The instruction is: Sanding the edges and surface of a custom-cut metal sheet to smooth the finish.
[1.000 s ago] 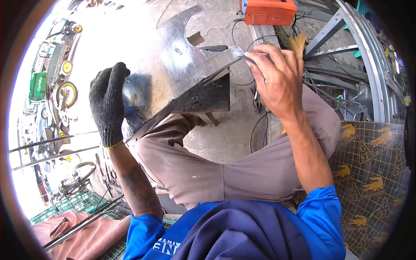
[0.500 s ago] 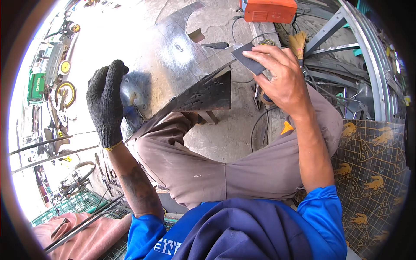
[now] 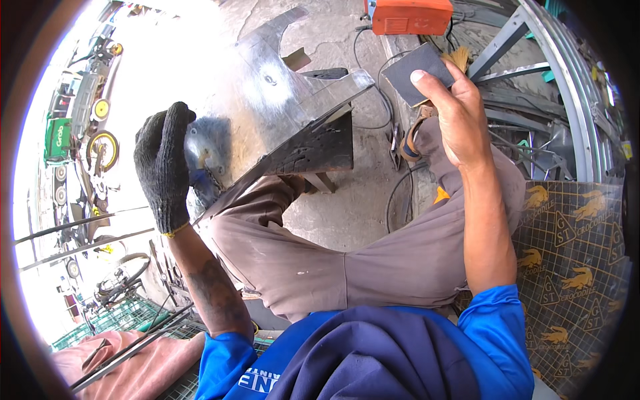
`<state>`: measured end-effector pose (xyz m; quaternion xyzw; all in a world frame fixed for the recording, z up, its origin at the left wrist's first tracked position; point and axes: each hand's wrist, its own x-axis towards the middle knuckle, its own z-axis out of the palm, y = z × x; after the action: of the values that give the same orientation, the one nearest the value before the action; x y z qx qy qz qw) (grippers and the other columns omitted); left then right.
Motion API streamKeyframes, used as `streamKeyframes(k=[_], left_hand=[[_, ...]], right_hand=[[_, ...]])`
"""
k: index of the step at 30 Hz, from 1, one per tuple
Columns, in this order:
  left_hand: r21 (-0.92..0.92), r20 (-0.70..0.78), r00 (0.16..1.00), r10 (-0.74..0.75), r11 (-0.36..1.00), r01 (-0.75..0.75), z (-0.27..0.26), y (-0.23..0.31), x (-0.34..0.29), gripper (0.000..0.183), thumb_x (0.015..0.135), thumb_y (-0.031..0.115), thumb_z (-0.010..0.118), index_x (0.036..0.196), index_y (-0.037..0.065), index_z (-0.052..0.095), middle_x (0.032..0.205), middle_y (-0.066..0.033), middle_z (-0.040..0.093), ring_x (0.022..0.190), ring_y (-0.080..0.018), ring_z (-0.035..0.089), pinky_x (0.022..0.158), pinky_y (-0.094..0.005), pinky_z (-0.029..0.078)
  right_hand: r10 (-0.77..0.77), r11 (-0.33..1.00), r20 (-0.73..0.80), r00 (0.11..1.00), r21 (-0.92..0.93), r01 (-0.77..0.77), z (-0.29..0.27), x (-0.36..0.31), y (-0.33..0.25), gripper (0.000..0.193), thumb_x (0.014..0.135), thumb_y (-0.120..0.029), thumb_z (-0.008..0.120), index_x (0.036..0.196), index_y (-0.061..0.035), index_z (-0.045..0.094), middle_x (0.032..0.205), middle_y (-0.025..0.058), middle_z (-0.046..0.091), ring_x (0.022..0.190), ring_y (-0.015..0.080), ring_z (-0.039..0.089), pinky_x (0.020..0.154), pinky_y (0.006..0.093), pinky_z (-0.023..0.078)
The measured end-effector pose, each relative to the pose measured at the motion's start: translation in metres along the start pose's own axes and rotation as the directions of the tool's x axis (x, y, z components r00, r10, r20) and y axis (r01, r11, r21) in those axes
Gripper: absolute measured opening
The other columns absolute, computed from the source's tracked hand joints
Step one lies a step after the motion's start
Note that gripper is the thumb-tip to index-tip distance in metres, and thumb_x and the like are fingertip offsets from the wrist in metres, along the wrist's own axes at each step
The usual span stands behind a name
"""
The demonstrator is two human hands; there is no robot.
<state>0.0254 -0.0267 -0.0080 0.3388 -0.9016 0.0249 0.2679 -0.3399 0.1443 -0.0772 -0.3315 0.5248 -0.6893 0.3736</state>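
Your left hand [image 3: 163, 167], in a black knit glove, is raised beside the left edge of the bent sheet-metal piece [image 3: 280, 100], fingers curled shut on a grinder-like tool [image 3: 203, 150] whose round head shows just right of the glove; the exact grip under the glove cannot be made out. Your right hand [image 3: 460, 120] is bare and lifted above your right knee, thumb on top and fingers underneath pinching a dark rectangular pad, probably an abrasive sheet or block [image 3: 420, 73], held clear of the metal and tilted toward you. The sheet-metal piece rests across your lap and on a dark angled plate [image 3: 313, 150], its shiny face pointing away, with a bright scuffed spot near its middle. An orange box-shaped machine [image 3: 403, 15] sits on the concrete floor [image 3: 347, 213] at the far edge, cables trailing from it toward your legs. Grey metal frame bars [image 3: 527, 73] stand to the right, and patterned cardboard [image 3: 573, 253] lies by your right hip. Judgement: you are between passes of surface work, checking the pad rather than rubbing. Next move likely calls for bringing the pad flat down onto the shiny face, with the left hand steadying the left edge of the piece so it does not slide off your lap
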Motion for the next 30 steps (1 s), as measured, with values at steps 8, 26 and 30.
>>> streamKeyframes(k=[8,26,30], left_hand=[[-0.198,0.021,0.949,-0.315,0.929,0.313,-0.003,0.021,0.004,0.027,0.108,0.019,0.058,0.107,-0.003,0.073,0.100,-0.0108,0.074,0.094,-0.0212,0.069,0.089,-0.0352,0.054],[-0.321,0.015,0.887,-0.462,0.837,0.442,-0.004,0.029,0.002,0.028,0.104,0.025,0.068,0.101,-0.002,0.078,0.099,-0.0096,0.077,0.097,-0.0218,0.067,0.094,-0.0352,0.049],[-0.280,0.010,0.910,-0.414,0.873,0.400,-0.003,0.025,0.003,0.033,0.107,0.026,0.062,0.103,-0.004,0.075,0.099,-0.0093,0.074,0.095,-0.0186,0.069,0.091,-0.0343,0.053]], right_hand=[[-0.037,0.999,-0.075,0.996,-0.009,0.037,0.004,-0.002,0.000,0.029,0.100,-0.009,0.071,0.126,-0.0005,0.062,0.114,0.0048,0.070,0.104,0.0106,0.066,0.094,0.0291,0.052],[-0.263,0.727,0.118,0.957,-0.629,0.278,0.010,-0.008,0.002,0.038,0.088,-0.033,0.085,0.101,-0.0048,0.062,0.093,0.0096,0.070,0.086,0.0212,0.069,0.080,0.0361,0.056],[-0.262,0.688,0.197,0.945,-0.649,0.326,0.007,-0.008,0.005,0.041,0.084,-0.030,0.089,0.104,-0.0047,0.065,0.096,0.0106,0.073,0.090,0.0251,0.072,0.084,0.0379,0.056]])
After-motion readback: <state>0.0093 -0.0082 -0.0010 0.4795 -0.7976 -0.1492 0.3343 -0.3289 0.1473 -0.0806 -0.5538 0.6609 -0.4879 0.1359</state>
